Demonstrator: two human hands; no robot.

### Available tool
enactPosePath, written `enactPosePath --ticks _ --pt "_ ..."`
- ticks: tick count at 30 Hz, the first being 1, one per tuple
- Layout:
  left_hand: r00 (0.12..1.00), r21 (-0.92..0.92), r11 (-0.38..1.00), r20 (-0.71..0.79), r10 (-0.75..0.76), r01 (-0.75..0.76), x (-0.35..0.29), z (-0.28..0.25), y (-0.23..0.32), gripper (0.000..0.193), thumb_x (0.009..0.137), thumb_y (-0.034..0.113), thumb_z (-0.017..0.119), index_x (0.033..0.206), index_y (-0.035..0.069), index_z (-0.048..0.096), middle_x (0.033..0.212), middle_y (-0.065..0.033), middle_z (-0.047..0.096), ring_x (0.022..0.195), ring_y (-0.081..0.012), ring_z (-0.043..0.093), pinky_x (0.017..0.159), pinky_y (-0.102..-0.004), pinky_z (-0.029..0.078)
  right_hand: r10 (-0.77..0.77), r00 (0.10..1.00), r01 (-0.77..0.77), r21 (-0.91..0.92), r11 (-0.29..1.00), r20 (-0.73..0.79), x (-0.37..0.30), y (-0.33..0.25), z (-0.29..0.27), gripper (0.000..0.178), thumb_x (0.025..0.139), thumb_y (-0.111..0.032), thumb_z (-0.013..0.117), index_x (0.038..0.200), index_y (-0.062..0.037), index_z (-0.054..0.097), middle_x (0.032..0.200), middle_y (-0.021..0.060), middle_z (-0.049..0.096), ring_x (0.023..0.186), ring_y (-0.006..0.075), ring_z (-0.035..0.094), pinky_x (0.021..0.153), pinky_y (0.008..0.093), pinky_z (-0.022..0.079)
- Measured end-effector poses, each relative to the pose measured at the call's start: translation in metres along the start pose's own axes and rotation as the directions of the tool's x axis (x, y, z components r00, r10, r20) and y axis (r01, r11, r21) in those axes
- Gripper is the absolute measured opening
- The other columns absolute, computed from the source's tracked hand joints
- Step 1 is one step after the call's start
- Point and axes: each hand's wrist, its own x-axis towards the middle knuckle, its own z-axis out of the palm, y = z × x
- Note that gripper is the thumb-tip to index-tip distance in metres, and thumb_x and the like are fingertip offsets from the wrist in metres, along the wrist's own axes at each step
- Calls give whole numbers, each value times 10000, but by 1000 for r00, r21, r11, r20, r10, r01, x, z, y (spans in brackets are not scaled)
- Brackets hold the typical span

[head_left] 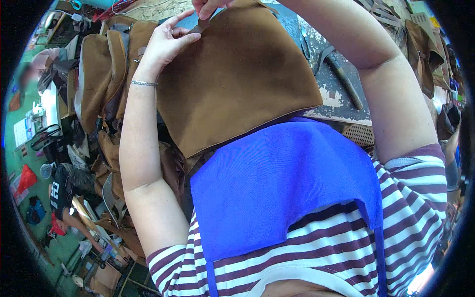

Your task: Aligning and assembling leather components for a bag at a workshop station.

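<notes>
A large brown leather piece (242,79) lies over the workbench and hangs toward me, its near edge just beyond my blue apron. My left hand (170,43) is at its far left edge, thumb and fingers around a short brown strip (201,25). From the far side, my right hand (210,6) pinches the upper end of that strip. The top of the picture cuts off part of this hand. Whether the strip is joined to the large piece, I cannot tell.
Right of the leather, a hammer (342,79) and a slim metal tool (304,42) rest on the worn benchtop (331,96). Brown bag parts (96,74) are piled at left, more (423,57) at far right. A co-worker (62,193) is at lower left.
</notes>
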Motion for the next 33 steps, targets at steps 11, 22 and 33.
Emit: enactPosePath --ticks 11,22,33 --pt "999 -28 999 5 38 -37 1 -1 -8 635 752 111 763 1336 145 515 772 64 602 702 -3 486 681 -168 390 56 998 -56 -75 996 -3 -7 3 4 322 820 -303 681 1012 -45 695 792 78 683 700 184 621 619 329 505" --pt "999 3 1000 -10 30 -30 -3 3 -3 583 780 107 741 1321 114 523 808 36 651 701 -8 515 676 -177 403 8 1000 -7 -39 999 21 -9 15 13 321 850 -314 645 1013 -40 683 796 73 672 682 175 590 625 331 482" --pt "1000 3 1000 -3 17 -17 -2 1 3 529 784 107 737 1280 101 554 804 31 653 724 -25 537 729 -196 423 -114 993 111 -167 980 -13 -10 13 4 330 847 -306 630 1018 -27 670 857 136 687 785 242 626 727 365 481"
